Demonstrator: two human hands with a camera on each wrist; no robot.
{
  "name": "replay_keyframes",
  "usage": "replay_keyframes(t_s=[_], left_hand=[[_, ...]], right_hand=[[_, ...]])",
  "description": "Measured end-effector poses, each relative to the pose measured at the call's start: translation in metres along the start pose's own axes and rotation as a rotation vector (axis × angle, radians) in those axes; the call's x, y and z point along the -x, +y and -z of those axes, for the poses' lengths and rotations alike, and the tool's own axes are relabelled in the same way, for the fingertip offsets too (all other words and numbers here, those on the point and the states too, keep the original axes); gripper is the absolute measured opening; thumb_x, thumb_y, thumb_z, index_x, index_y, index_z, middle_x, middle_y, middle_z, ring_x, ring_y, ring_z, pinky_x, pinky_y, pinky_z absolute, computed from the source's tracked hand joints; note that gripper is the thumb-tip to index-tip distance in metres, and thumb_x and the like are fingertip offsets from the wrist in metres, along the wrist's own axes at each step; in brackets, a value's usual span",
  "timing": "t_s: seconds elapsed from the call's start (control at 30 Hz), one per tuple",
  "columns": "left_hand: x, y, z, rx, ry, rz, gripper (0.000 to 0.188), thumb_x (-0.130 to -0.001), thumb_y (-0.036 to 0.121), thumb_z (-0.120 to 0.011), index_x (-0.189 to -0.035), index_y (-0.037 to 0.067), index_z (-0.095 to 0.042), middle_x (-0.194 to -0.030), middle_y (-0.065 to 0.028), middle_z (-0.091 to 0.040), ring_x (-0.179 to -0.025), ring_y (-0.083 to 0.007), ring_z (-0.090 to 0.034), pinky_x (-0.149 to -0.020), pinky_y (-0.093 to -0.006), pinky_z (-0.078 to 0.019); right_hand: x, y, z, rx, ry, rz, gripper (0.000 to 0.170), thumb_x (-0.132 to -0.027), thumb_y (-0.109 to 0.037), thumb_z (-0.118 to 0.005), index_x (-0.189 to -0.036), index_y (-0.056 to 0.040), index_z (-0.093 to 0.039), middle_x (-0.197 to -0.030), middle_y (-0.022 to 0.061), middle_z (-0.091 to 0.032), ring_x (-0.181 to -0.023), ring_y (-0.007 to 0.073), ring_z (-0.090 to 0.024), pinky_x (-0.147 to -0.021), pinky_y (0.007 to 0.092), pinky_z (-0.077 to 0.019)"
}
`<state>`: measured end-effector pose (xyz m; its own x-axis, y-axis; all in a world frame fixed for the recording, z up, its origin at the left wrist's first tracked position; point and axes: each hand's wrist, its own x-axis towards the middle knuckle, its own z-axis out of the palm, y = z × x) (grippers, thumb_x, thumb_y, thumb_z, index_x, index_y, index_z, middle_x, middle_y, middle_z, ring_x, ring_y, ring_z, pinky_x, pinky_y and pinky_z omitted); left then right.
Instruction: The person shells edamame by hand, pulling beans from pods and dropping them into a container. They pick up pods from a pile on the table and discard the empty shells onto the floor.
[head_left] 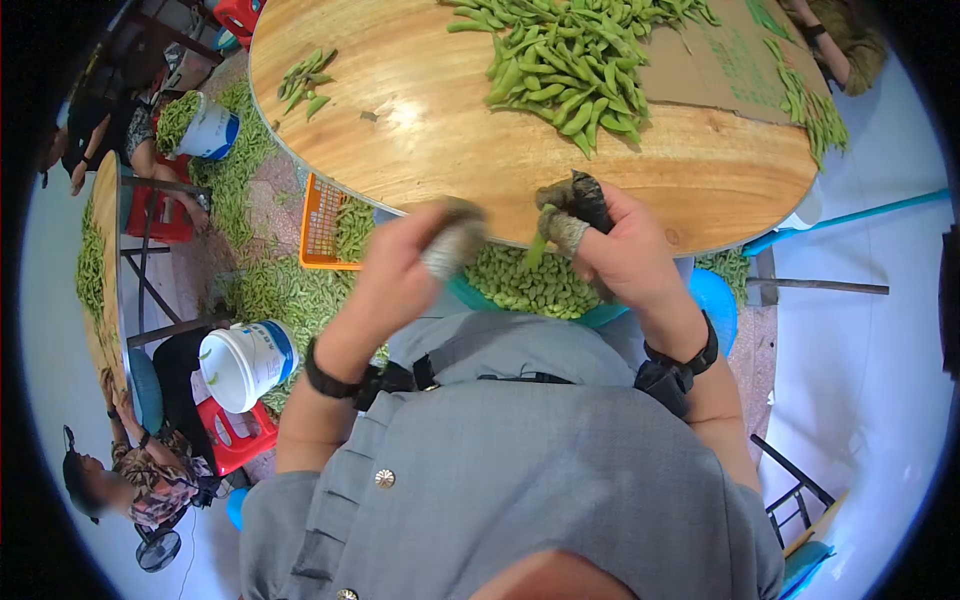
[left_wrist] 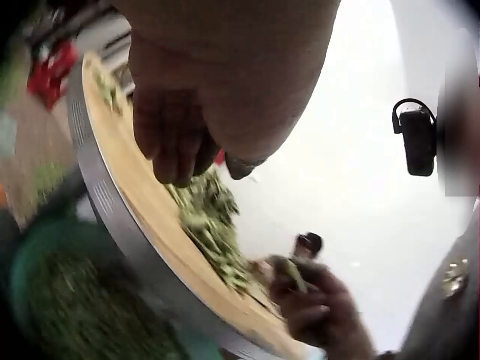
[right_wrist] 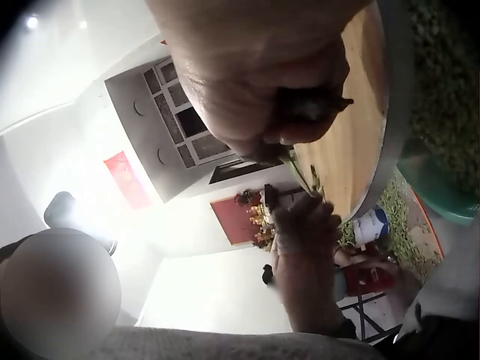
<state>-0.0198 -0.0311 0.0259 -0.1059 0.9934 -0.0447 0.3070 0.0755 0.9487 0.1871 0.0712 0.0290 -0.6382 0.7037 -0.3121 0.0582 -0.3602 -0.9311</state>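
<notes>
Biggest thing here is a rounded, pale wooden table [head_left: 420,165] with a metal-banded edge, and the person in a grey short-sleeved shirt [head_left: 530,480] is right up against it. The floor off to the left has a wide scatter of green pods [head_left: 265,285]. On the far part of the tabletop there's a flattened sheet of brown cardboard [head_left: 725,75] with green print, and next to it, partly overlapping, a big heap of green bean pods [head_left: 565,85].

Just below the near edge, in front of the person, sits a round teal-green plastic basin [head_left: 605,318] full of small green pieces. Left of that: an orange plastic lattice crate [head_left: 318,220] with pods in it, plus a white plastic bucket with a blue band [head_left: 235,368], tilted in the head view.

Now the hands. The right hand [head_left: 618,235] has a silvery wrap on the thumb and dark covering on the fingers, and it's pinching a single slim green pod [head_left: 537,250] above the basin, near the table edge. The left hand [head_left: 425,242], also silvery-wrapped, is close by but apart from it in the head view. It's too blurred to tell whether those fingers grasp anything.
</notes>
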Motion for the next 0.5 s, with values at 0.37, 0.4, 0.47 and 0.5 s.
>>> replay_keyframes(t_s=[0.37, 0.4, 0.47, 0.5], left_hand=[[-0.015, -0.009, -0.036, 0.443, -0.199, 0.294, 0.018, -0.095, 0.015, -0.051, -0.101, 0.004, -0.064, -0.073, 0.0023, -0.057, -0.063, -0.0055, -0.048, -0.056, -0.0210, -0.0387], [-0.015, -0.009, -0.037, 0.443, -0.201, 0.296, 0.018, -0.095, 0.015, -0.051, -0.101, 0.004, -0.064, -0.073, 0.0023, -0.057, -0.063, -0.0055, -0.048, -0.056, -0.0210, -0.0387], [-0.014, -0.012, -0.040, 0.459, -0.216, 0.198, 0.017, -0.094, 0.013, -0.051, -0.101, 0.003, -0.064, -0.075, 0.0028, -0.058, -0.065, -0.0048, -0.048, -0.057, -0.0210, -0.0394], [-0.014, -0.010, -0.040, 0.457, -0.218, 0.198, 0.017, -0.094, 0.013, -0.051, -0.101, 0.003, -0.064, -0.075, 0.0028, -0.058, -0.065, -0.0048, -0.048, -0.057, -0.0210, -0.0394]], right_hand=[[0.026, 0.007, 0.008, 0.214, -0.052, 0.014, 0.032, -0.084, -0.009, -0.051, -0.116, -0.0013, -0.054, -0.079, 0.0036, -0.061, -0.057, 0.0078, -0.053, -0.052, 0.0222, -0.0433], [0.028, 0.006, 0.007, 0.226, -0.082, 0.007, 0.035, -0.082, -0.008, -0.050, -0.116, -0.0009, -0.054, -0.079, 0.0047, -0.061, -0.061, 0.0099, -0.056, -0.055, 0.0238, -0.0455], [0.024, 0.012, 0.009, 0.280, -0.079, 0.100, 0.036, -0.081, -0.008, -0.050, -0.116, -0.0005, -0.054, -0.080, 0.0051, -0.060, -0.065, 0.0114, -0.056, -0.059, 0.0254, -0.0464], [0.022, 0.016, 0.010, 0.336, -0.077, 0.195, 0.038, -0.080, -0.007, -0.050, -0.116, 0.0000, -0.054, -0.080, 0.0055, -0.060, -0.069, 0.0130, -0.057, -0.062, 0.0271, -0.0473]])
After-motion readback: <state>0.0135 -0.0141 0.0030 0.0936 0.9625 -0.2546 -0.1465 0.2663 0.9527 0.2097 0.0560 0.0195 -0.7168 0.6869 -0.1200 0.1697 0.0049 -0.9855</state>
